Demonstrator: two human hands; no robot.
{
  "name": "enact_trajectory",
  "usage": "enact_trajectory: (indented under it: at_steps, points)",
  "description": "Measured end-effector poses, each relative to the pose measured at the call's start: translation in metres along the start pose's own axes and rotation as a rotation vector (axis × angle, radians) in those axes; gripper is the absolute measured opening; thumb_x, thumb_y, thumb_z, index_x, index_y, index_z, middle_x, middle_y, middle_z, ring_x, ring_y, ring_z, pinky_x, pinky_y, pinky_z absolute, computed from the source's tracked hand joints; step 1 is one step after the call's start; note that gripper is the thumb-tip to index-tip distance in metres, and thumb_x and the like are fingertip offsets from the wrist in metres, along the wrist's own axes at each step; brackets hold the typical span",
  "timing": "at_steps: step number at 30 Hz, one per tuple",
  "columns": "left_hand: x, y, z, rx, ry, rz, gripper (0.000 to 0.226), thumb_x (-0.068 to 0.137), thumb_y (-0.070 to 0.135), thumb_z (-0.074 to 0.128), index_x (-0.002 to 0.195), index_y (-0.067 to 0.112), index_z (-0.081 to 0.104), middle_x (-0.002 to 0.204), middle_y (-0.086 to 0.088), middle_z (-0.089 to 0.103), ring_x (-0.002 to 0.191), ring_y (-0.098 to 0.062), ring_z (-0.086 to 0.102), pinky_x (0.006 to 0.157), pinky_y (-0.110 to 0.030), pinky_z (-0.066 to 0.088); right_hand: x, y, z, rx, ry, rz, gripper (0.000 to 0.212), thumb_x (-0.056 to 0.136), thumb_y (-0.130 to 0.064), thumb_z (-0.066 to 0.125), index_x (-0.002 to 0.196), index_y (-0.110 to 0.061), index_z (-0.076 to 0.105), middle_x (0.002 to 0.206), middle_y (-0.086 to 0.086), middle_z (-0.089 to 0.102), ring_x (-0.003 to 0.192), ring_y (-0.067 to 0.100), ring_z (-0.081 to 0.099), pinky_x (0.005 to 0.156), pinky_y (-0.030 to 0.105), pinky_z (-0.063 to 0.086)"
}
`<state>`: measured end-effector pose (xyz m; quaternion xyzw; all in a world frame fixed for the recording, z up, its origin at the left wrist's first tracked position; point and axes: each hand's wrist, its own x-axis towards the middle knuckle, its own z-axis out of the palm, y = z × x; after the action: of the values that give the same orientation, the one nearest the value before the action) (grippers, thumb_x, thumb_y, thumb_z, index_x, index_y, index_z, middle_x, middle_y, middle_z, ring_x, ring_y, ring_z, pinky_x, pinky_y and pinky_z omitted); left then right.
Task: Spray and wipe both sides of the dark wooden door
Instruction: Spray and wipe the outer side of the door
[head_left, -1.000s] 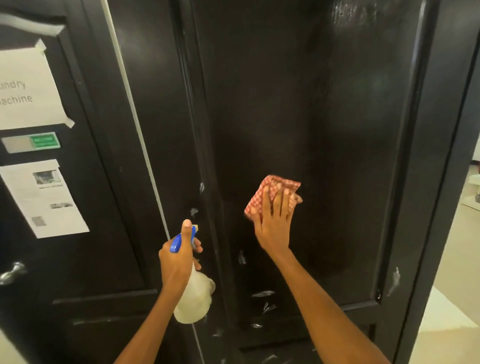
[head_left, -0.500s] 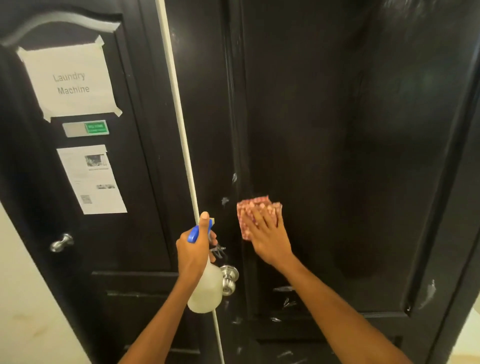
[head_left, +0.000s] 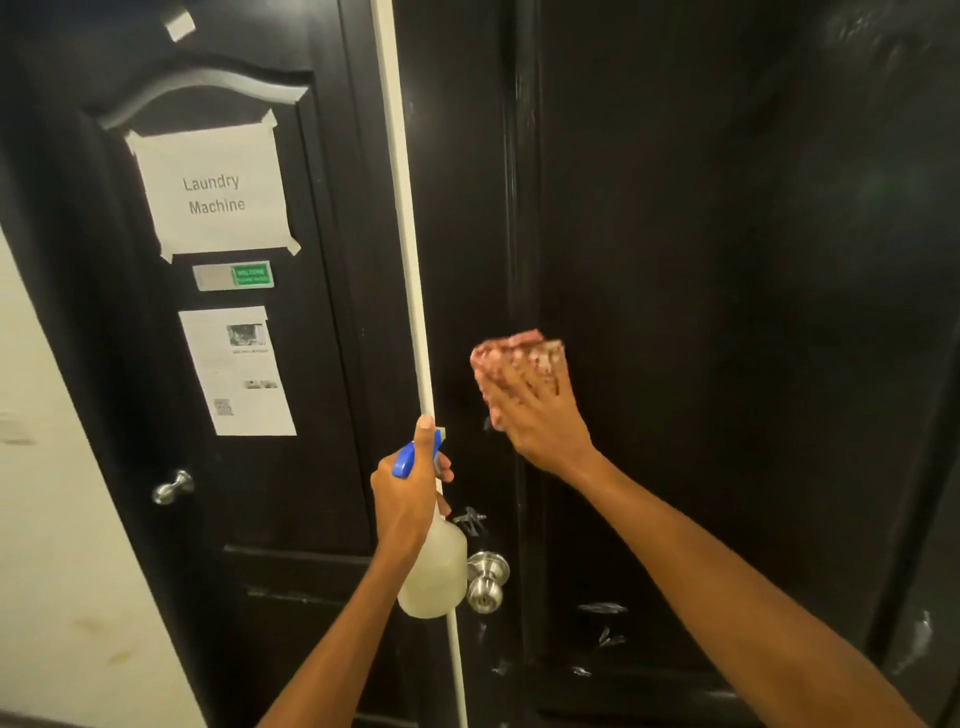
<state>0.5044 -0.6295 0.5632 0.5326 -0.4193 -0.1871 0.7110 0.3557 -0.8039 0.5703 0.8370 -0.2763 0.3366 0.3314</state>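
Left fingers: the left hand (head_left: 402, 501) was wrapped around the neck of the spray bottle (head_left: 434, 574), thumb up along its blue head.
Right fingers: the right hand (head_left: 540, 415) lay flat, fingers close together, pressing the red checked cloth (head_left: 511, 358) against the dark wooden door (head_left: 727, 312).
Bottle contents: pale and cloudy; level could not be told.
Far left: cream wall (head_left: 52, 519).
Second door (head_left: 311, 493): taped "Laundry Machine" sign (head_left: 213, 195), green plate, printed sheet (head_left: 236, 371), silver knob.
Door edge: white strip (head_left: 410, 260), silver knob (head_left: 485, 579) just beside the bottle.
Door surface: glossy, pale scuffs low down.
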Motion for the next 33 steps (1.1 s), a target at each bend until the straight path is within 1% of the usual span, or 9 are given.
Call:
enact_trajectory:
  at_steps: [3, 5, 7, 12, 15, 17, 21, 26, 33]
  points:
    - [0.001, 0.002, -0.006, 0.010, 0.008, 0.012, 0.053, 0.093, 0.056, 0.050, 0.089, 0.007, 0.071, 0.067, -0.011, 0.066, 0.051, -0.019, 0.060, 0.042, -0.027, 0.050, -0.057, -0.021, 0.038, -0.020, -0.258, -0.321, 0.068, 0.103, -0.042, 0.042, 0.160, -0.033, 0.007, 0.169, 0.001, 0.000, 0.155, 0.028, -0.003, 0.120, 0.062, -0.009]
    - [0.002, 0.003, -0.009, 0.040, 0.025, 0.023, 0.051, 0.093, 0.057, 0.050, 0.088, 0.011, 0.071, 0.065, -0.008, 0.066, 0.050, -0.019, 0.060, 0.042, -0.026, 0.050, -0.076, -0.029, 0.054, -0.037, -0.363, -0.406, 0.072, 0.101, -0.043, 0.046, 0.160, -0.035, 0.005, 0.168, -0.002, -0.004, 0.155, 0.024, -0.005, 0.118, 0.056, -0.021]
    - [0.000, 0.003, -0.013, 0.040, 0.030, 0.030, 0.049, 0.094, 0.056, 0.050, 0.088, 0.012, 0.071, 0.065, -0.009, 0.065, 0.050, -0.021, 0.059, 0.042, -0.026, 0.050, -0.069, -0.027, 0.049, -0.083, -0.357, -0.419, 0.075, 0.099, -0.044, 0.048, 0.160, -0.034, 0.005, 0.168, 0.000, -0.004, 0.155, 0.023, -0.009, 0.119, 0.057, -0.017]
    - [-0.010, -0.007, -0.022, 0.037, 0.041, 0.013, 0.048, 0.098, 0.051, 0.049, 0.085, 0.011, 0.071, 0.064, -0.008, 0.065, 0.047, -0.021, 0.058, 0.042, -0.026, 0.050, 0.009, -0.012, -0.005, -0.071, -0.046, 0.070, 0.083, 0.094, -0.034, 0.059, 0.161, -0.022, 0.011, 0.167, 0.015, 0.007, 0.154, 0.036, 0.001, 0.119, 0.067, 0.002]
    - [-0.015, -0.016, -0.028, 0.064, 0.065, 0.005, 0.046, 0.098, 0.051, 0.049, 0.083, 0.013, 0.072, 0.064, -0.010, 0.066, 0.049, -0.021, 0.060, 0.042, -0.026, 0.051, 0.071, -0.013, -0.032, 0.037, 0.129, 0.383, 0.076, 0.100, -0.039, 0.047, 0.161, -0.020, 0.005, 0.166, 0.017, -0.001, 0.153, 0.038, -0.002, 0.119, 0.065, 0.000]
    - [-0.018, -0.022, -0.033, 0.068, 0.087, -0.017, 0.043, 0.097, 0.052, 0.050, 0.087, 0.016, 0.073, 0.067, -0.013, 0.066, 0.050, -0.020, 0.060, 0.042, -0.026, 0.051, 0.087, -0.026, -0.028, 0.090, 0.156, 0.406, 0.066, 0.104, -0.037, 0.037, 0.161, -0.021, 0.009, 0.166, 0.016, 0.000, 0.154, 0.037, 0.001, 0.119, 0.066, 0.004]
    - [-0.025, -0.035, -0.043, 0.082, 0.092, -0.037, 0.049, 0.096, 0.055, 0.049, 0.091, 0.013, 0.074, 0.067, -0.013, 0.066, 0.049, -0.023, 0.059, 0.043, -0.030, 0.051, 0.038, -0.067, 0.029, 0.105, 0.005, -0.043, 0.069, 0.100, -0.024, 0.045, 0.161, -0.021, 0.012, 0.168, 0.011, 0.005, 0.154, 0.033, 0.000, 0.118, 0.066, 0.012]
    - [-0.035, -0.053, -0.055, 0.087, 0.090, -0.070, 0.050, 0.092, 0.056, 0.050, 0.084, 0.011, 0.072, 0.066, -0.011, 0.066, 0.056, -0.032, 0.063, 0.046, -0.033, 0.053, -0.078, -0.094, 0.101, -0.030, -0.451, -0.640, 0.081, 0.091, -0.030, 0.062, 0.159, -0.023, 0.019, 0.167, 0.003, 0.007, 0.154, 0.026, 0.000, 0.119, 0.051, -0.022]
    - [-0.043, -0.055, -0.064, 0.101, 0.104, -0.090, 0.050, 0.089, 0.057, 0.051, 0.084, 0.012, 0.072, 0.065, -0.009, 0.066, 0.056, -0.023, 0.065, 0.045, -0.028, 0.053, -0.122, -0.032, 0.084, -0.046, -0.393, -0.668, 0.078, 0.091, -0.030, 0.062, 0.158, -0.027, 0.023, 0.164, 0.001, 0.017, 0.154, 0.023, 0.007, 0.123, 0.050, -0.010]
